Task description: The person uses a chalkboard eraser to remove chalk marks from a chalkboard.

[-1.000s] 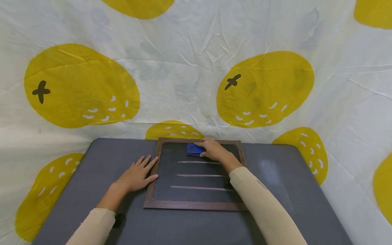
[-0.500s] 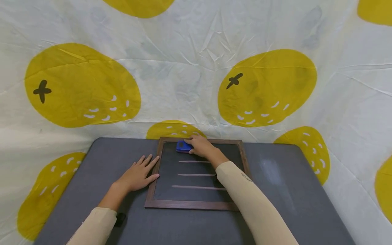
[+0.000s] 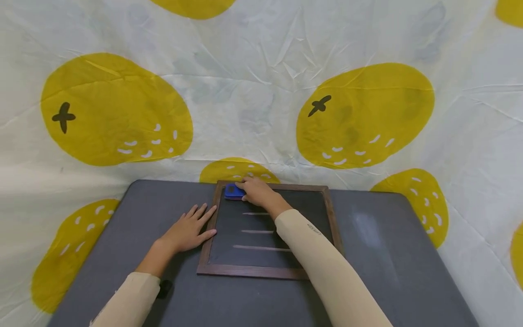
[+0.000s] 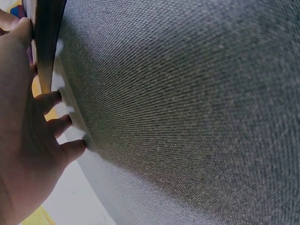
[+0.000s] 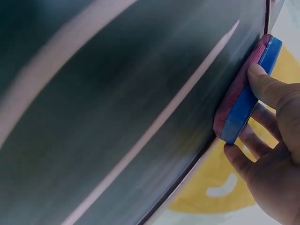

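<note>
A chalkboard (image 3: 253, 254) with a brown wooden frame lies on the table, three pale chalk lines visible across it. My right hand (image 3: 258, 191) grips a blue chalkboard eraser (image 3: 234, 191) at the board's far left corner. The right wrist view shows the eraser (image 5: 248, 93) with its reddish felt side against the board, thumb on one side and fingers on the other. My left hand (image 3: 188, 231) lies with spread fingers at the left side of the frame, its thumb and index finger touching the wood. In the left wrist view that hand (image 4: 33, 131) reaches along the frame edge (image 4: 47, 42).
The grey cloth-covered table (image 3: 380, 254) extends on both sides of the board, with a pale smudge at right. Behind it hangs a white sheet (image 3: 245, 100) printed with yellow fruit shapes. My right forearm covers the board's lower right part.
My right hand has slid the eraser leftward along the board's far edge, from near the middle to the left corner. My left hand has stayed at the frame. The head view has shifted slightly.
</note>
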`<state>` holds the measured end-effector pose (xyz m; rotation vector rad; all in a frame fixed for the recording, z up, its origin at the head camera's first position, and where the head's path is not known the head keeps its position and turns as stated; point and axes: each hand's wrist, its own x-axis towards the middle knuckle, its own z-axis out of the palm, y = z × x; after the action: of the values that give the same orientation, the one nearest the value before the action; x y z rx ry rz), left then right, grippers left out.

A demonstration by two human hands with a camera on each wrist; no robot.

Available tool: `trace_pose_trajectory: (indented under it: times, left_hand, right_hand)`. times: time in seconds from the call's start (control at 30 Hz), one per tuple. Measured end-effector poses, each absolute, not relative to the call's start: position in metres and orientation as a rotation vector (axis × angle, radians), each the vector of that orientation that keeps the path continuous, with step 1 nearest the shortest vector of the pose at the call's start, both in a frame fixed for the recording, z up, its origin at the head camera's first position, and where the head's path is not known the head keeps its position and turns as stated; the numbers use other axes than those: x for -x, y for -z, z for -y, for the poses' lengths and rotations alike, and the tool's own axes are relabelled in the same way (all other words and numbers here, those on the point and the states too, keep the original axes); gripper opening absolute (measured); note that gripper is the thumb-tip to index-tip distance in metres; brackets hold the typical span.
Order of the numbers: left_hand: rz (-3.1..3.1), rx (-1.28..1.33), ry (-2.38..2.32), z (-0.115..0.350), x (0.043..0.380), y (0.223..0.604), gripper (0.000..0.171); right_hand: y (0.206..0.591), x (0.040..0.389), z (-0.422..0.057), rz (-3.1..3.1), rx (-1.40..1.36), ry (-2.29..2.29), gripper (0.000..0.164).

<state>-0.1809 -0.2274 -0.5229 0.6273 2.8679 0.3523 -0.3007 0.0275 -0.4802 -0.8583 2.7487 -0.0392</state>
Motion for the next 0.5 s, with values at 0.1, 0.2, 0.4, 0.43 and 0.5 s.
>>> trace_pose_trajectory:
  times: [0.1,0.2,0.4,0.43,0.5]
  left_hand:
    - [-2.864,-0.636,-0.347,0.227,0.182,0.522,0.078]
    - [-2.864,-0.638,-0.355,0.227,0.182,0.519,0.077]
    - [-2.864,-0.642,-0.359,0.225,0.182,0.516,0.076]
    - [-2.862,-0.642,-0.362,0.225,0.182,0.517,0.076]
    - [-2.865,-0.642,-0.361,0.226,0.183,0.518,0.076]
  right_hand:
    - [0.48,0.3,-0.019,-2.755,0.876,0.012,0.064]
    - [0.478,0.299,-0.013,-2.758,0.872,0.003,0.063]
    - [0.479,0.297,-0.013,-2.768,0.87,-0.017,0.064]
    - [0.479,0.297,-0.013,-2.769,0.872,-0.011,0.064]
    - [0.479,0.296,-0.014,-2.768,0.873,0.016,0.064]
